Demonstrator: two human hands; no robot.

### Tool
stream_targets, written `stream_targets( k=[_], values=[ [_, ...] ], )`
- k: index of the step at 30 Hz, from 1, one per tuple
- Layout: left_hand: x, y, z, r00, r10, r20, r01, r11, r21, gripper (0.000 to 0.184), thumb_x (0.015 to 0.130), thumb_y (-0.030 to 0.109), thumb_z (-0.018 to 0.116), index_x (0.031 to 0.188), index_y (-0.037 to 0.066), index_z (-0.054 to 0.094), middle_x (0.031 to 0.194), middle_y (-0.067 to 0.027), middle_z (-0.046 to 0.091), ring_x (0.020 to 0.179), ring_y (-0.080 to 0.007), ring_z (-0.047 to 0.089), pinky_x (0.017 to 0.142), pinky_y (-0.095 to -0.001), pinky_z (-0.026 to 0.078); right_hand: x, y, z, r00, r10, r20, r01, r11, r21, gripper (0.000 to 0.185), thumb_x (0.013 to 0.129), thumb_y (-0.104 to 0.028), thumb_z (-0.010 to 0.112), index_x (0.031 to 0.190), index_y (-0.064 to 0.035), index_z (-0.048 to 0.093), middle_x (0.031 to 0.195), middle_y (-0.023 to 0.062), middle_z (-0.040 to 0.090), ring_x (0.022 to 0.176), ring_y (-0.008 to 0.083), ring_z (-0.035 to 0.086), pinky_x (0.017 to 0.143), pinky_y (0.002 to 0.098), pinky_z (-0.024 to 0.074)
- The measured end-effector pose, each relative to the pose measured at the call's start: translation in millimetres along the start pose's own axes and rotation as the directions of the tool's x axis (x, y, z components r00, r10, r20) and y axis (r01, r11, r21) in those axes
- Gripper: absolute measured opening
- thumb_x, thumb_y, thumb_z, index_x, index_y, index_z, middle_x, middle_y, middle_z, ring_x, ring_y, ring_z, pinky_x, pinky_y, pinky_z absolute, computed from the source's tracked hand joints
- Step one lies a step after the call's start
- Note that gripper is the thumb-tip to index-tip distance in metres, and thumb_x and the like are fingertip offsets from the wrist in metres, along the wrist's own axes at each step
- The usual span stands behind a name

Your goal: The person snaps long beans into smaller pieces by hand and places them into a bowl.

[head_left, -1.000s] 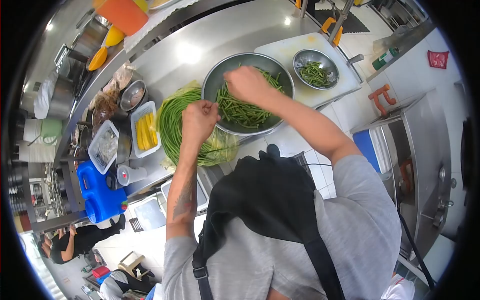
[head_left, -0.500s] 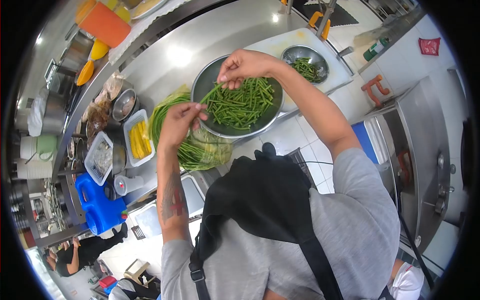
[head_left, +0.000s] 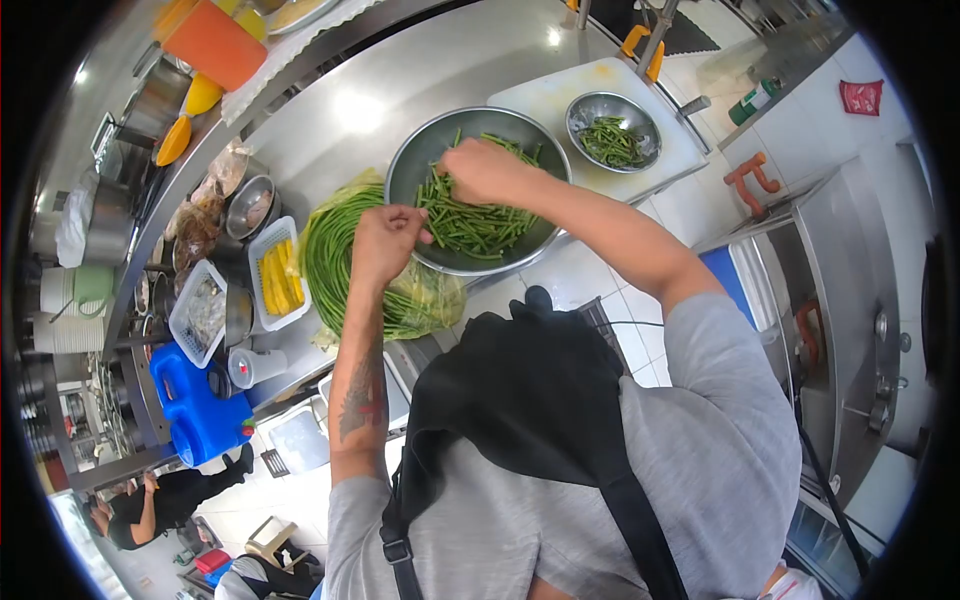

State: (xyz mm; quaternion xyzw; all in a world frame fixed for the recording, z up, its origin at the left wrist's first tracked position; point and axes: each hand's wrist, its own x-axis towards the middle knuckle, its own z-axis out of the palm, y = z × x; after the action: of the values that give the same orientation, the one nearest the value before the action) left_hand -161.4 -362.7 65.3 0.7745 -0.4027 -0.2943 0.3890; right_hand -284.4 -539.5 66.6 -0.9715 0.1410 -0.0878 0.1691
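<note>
Bowl [head_left: 403, 180] beside coiled beans [head_left: 325, 255], hands [head_left: 485, 172] partly in front, smaller bowl [head_left: 588, 106] on board [head_left: 535, 96]

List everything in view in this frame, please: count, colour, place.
Counter: one, grey metal, centre
Large bowl: one, silver, on the counter
Cut beans: many, green, in the large bowl
Cutting board: one, white, upper right
Small bowl: one, silver, on the board, green pieces inside
Long beans: one bundle, green, left of the large bowl
Baskets: two, white, left; one holds yellow pieces
Lidded cup: one, whitish, below the baskets
Jug: one, blue, left
Background clutter: too small to count
Co-workers: at least two, lower left
Apron: one, black, on the person
Hands: two, bare; left at the large bowl's rim, right over the cut beans
</note>
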Motion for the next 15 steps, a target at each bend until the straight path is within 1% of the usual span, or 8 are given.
stream_targets(
  k=[1,3,4,7,8,9,11,15],
  values=[
    [-1.0,0.7,-2.9,1.0,-0.004,0.023,0.005,1.0,-0.028,0.022,0.096,0.019,0.066,0.093,-0.001,0.073,0.066,-0.001,0.067,0.048,-0.0035,0.042,0.046,-0.0222,0.031,-1.5,7.8,1.0,1.0,-0.008,0.001,0.008,1.0,-0.002,0.033,0.073,-0.01,0.073,0.106,-0.0058,0.075,0.083,0.0209,0.072,0.084,0.0353,0.072,0.08,0.0449,0.057],
    [1.5,2.0,-9.9,0.998,-0.027,0.061,0.033,0.995,-0.097,0.023,0.097,0.021,0.065,0.095,-0.001,0.073,0.069,-0.0014,0.067,0.049,-0.0043,0.044,0.047,-0.0219,0.033,-4.6,5.5,-15.3,0.985,-0.142,0.098,0.097,0.925,0.368,0.038,0.077,-0.018,0.077,0.113,-0.0068,0.073,0.088,0.0199,0.073,0.086,0.0304,0.073,0.08,0.0407,0.0567],
    [2.9,1.9,-12.1,0.993,-0.046,0.108,0.063,0.985,-0.159,0.025,0.098,0.022,0.064,0.098,-0.001,0.072,0.071,-0.0018,0.067,0.051,-0.0052,0.046,0.049,-0.0217,0.035,-8.2,-3.2,-22.3,0.982,-0.161,0.1,0.098,0.882,0.461,0.037,0.079,-0.022,0.08,0.112,-0.0064,0.074,0.089,0.0154,0.075,0.082,0.0254,0.074,0.078,0.0367,0.0566],
    [4.8,0.9,-14.3,0.973,-0.062,0.223,0.118,0.961,-0.25,0.027,0.1,0.024,0.062,0.103,-0.002,0.071,0.076,-0.0027,0.067,0.056,-0.0061,0.05,0.053,-0.021,0.039,3.1,4.9,-14.2,0.975,-0.101,0.2,-0.013,0.865,0.501,0.034,0.081,-0.019,0.079,0.112,-0.0064,0.073,0.09,0.0127,0.075,0.078,0.0208,0.073,0.074,0.033,0.056],
    [2.1,-4.7,-17.4,0.972,-0.062,0.225,0.118,0.962,-0.246,0.027,0.1,0.024,0.062,0.103,-0.002,0.071,0.076,-0.0027,0.067,0.056,-0.0061,0.05,0.053,-0.021,0.039,2.9,12.8,-18.2,0.979,-0.048,0.199,-0.067,0.843,0.533,0.03,0.083,-0.014,0.076,0.111,-0.0026,0.073,0.091,0.0117,0.076,0.078,0.016,0.073,0.071,0.0303,0.058],
    [-2.8,-13.8,-22.2,0.976,-0.045,0.215,0.106,0.954,-0.279,0.028,0.101,0.023,0.061,0.102,-0.003,0.071,0.076,-0.0033,0.068,0.057,-0.0061,0.051,0.054,-0.0215,0.041,2.8,21.5,-19.8,0.98,-0.045,0.196,-0.068,0.843,0.534,0.03,0.083,-0.014,0.076,0.111,-0.0026,0.073,0.091,0.0117,0.076,0.078,0.016,0.073,0.071,0.0303,0.058],
    [-1.3,-19.0,-26.0,0.978,-0.023,0.21,0.09,0.945,-0.313,0.029,0.101,0.023,0.06,0.102,-0.003,0.072,0.077,-0.0038,0.069,0.058,-0.006,0.053,0.056,-0.0219,0.044,0.6,33.3,-24.1,0.96,-0.057,0.275,-0.167,0.672,0.722,0.028,0.085,-0.013,0.076,0.108,0.0018,0.073,0.088,0.0114,0.075,0.076,0.0158,0.073,0.069,0.0287,0.0582],
    [-3.3,-13.5,-21.5,0.975,0.0,0.223,0.062,0.961,-0.271,0.027,0.101,0.021,0.059,0.101,-0.002,0.072,0.075,-0.0029,0.068,0.057,-0.0064,0.052,0.056,-0.0219,0.044,0.7,12.6,-10.1,0.935,-0.149,0.323,-0.197,0.539,0.819,0.029,0.085,-0.015,0.077,0.106,0.0042,0.073,0.086,0.0099,0.075,0.071,0.0135,0.07,0.065,0.0264,0.0575]
  ],
)
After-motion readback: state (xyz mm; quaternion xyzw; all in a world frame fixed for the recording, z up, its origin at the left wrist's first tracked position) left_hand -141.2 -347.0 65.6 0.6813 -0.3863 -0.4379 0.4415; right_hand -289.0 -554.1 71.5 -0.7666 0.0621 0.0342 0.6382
